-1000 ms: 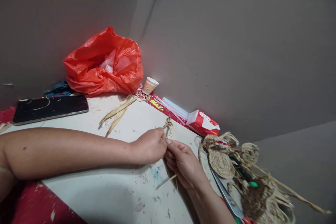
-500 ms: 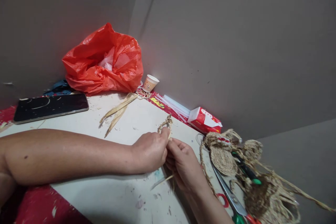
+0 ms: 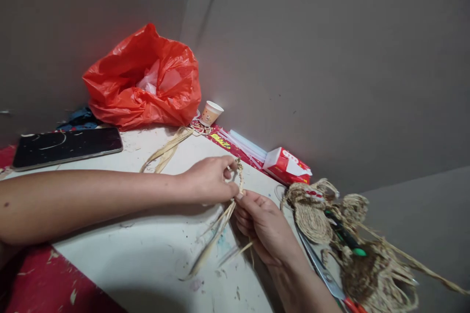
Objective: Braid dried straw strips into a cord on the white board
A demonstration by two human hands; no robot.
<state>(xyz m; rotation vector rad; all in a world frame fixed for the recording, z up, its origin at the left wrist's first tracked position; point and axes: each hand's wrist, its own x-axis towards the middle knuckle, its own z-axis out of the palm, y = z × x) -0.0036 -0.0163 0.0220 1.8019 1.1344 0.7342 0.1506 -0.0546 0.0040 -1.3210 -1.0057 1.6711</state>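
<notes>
Both my hands meet over a white board (image 3: 147,249) on a small piece of plaited straw (image 3: 239,172). My left hand (image 3: 209,180) pinches its upper, looped end with thumb and fingers. My right hand (image 3: 266,227) is closed around the strands just below, thumb against them. Loose straw strands (image 3: 211,242) trail from the grip down across the board toward me.
A black phone (image 3: 66,146) lies at the left. Behind stand a red plastic bag (image 3: 143,80), a small paper cup (image 3: 212,113) and a red-white box (image 3: 288,165). At the right lie coiled straw pieces (image 3: 312,215), scissors (image 3: 326,276) and a green-handled tool (image 3: 345,239). Walls enclose the corner.
My left hand rose and moved slightly away from me with the plaited end. Loose strands now hang out below the grip across the board. The camera view shifted slightly.
</notes>
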